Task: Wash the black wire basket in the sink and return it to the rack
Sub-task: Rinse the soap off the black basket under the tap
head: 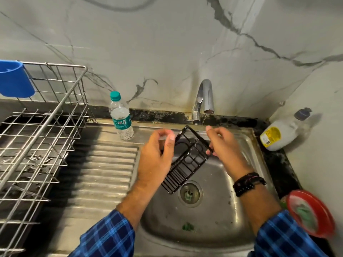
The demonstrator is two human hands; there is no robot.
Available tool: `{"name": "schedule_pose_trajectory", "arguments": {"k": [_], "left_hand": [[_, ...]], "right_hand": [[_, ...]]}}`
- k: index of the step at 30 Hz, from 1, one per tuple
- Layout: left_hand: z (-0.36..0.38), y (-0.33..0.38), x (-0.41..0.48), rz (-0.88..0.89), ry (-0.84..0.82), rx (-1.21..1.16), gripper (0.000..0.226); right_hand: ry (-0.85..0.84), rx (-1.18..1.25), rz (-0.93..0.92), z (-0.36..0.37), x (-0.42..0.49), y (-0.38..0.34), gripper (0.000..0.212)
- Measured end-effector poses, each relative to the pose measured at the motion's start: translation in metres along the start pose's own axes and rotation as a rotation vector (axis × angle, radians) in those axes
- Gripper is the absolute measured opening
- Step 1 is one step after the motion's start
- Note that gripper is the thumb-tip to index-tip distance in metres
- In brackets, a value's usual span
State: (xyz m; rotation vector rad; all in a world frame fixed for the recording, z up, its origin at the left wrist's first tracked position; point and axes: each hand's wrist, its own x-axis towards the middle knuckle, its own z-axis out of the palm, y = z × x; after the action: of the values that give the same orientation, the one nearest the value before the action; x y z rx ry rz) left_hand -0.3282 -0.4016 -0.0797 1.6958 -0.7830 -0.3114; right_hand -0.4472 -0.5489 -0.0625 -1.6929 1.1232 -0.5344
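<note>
Stainless steel sink basin (213, 229) sits below you, with the silver wire dish rack (46, 127) well off to your left; the black wire basket (187, 164) hangs tilted over the basin, its far end up near the curved chrome tap (204, 97) and its near end down just above the round drain (190, 193); it looks clear of both. Your left hand (157, 154) curls round the basket's left rim and your right hand (224, 147) pinches the right rim near the far corner, so the basket lies between both hands, clamped from either side; blur hides the exact fingertip contact. For this rinsing step, bring the far end under the spout; turn the basket so water reaches every wire; hold it by the rim alone; thin wet wire will likely slip, so grip firmly; whether water runs is hard to tell.
</note>
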Motion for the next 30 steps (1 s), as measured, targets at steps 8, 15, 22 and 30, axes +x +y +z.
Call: {"name": "schedule_pose_trajectory", "arguments": {"k": [8, 15, 22, 30], "left_hand": [[-0.006, -0.019, -0.008, 0.442, -0.047, 0.282, 0.053], [-0.037, -0.050, -0.001, 0.841, -0.434, 0.502, 0.056], [-0.037, -0.063, -0.009, -0.271, -0.069, 0.194, 0.054], [0.004, -0.067, 0.028, -0.680, -0.033, -0.363, 0.035]], "right_hand": [[-0.252, 0.596, 0.666, 0.001, 0.032, 0.047, 0.081], [-0.119, 0.567, 0.831, -0.008, 0.044, 0.071, 0.046], [0.117, 0.975, 0.612, 0.000, 0.033, 0.074, 0.024], [0.188, 1.028, 0.470, -0.004, 0.018, 0.096, 0.021]]}}
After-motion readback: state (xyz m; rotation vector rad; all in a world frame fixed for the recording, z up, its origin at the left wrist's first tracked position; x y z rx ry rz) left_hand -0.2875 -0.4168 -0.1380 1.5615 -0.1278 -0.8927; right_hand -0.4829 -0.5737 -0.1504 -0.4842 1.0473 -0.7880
